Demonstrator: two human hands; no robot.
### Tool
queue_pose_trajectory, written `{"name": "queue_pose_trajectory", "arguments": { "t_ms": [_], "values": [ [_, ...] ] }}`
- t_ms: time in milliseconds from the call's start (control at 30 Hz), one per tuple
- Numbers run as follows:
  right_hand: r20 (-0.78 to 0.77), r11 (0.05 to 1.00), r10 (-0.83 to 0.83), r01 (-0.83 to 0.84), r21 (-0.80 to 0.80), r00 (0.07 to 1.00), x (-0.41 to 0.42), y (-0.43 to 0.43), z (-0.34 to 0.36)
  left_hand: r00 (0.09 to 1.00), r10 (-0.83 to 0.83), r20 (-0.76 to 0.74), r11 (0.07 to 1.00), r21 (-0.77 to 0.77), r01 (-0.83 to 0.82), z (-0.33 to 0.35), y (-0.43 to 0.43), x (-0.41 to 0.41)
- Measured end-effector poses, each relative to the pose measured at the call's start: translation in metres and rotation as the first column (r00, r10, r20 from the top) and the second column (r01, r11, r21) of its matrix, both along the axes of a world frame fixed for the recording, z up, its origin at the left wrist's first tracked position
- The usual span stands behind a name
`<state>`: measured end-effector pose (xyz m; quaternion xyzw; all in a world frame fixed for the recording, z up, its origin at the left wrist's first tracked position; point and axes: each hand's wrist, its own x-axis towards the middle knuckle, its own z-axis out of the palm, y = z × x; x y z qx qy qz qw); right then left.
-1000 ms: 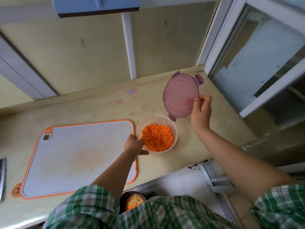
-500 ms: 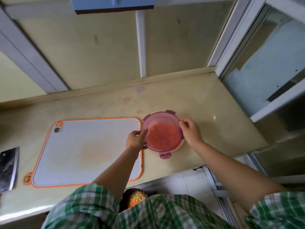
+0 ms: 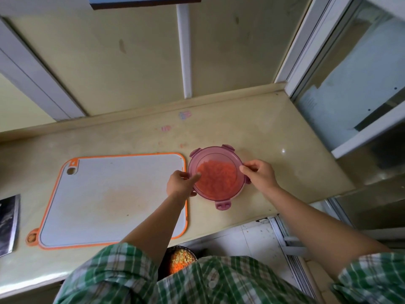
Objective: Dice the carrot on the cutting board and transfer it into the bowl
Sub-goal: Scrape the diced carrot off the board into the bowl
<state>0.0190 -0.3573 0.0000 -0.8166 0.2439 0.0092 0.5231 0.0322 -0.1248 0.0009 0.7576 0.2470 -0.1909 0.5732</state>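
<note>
cutting board (image 3: 114,200) at 9 o'clock of bowl (image 3: 238,191). left hand (image 3: 179,183) grip pinches pink lid (image 3: 215,154) at 9 o'clock rim. dark pot (image 3: 180,260) under worktop (image 3: 295,172) edge holds yellow-orange bits. diced carrot (image 3: 217,178) in bowl beneath lid. right hand (image 3: 260,174) grip pinches 3 o'clock rim.

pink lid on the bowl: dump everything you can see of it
The lid is round, translucent pink plastic, with four darker clip tabs around its rim; the near tab sticks out, seemingly unlatched. It lies flat on the bowl, covering it, diced carrot showing through. The left hand holds its left edge, one finger over the top; the right hand pinches its right edge. It is just right of the cutting board.
</note>
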Motion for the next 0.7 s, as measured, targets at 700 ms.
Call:
{"name": "queue_pose_trajectory", "arguments": {
  "t_ms": [700],
  "values": [
    [-0.116,0.999,-0.022,0.026,0.03,0.993,0.006,0.007,0.008,0.998,0.054,0.042,0.986,0.156,-0.06,0.003,-0.006,-0.004]
  ]
}}
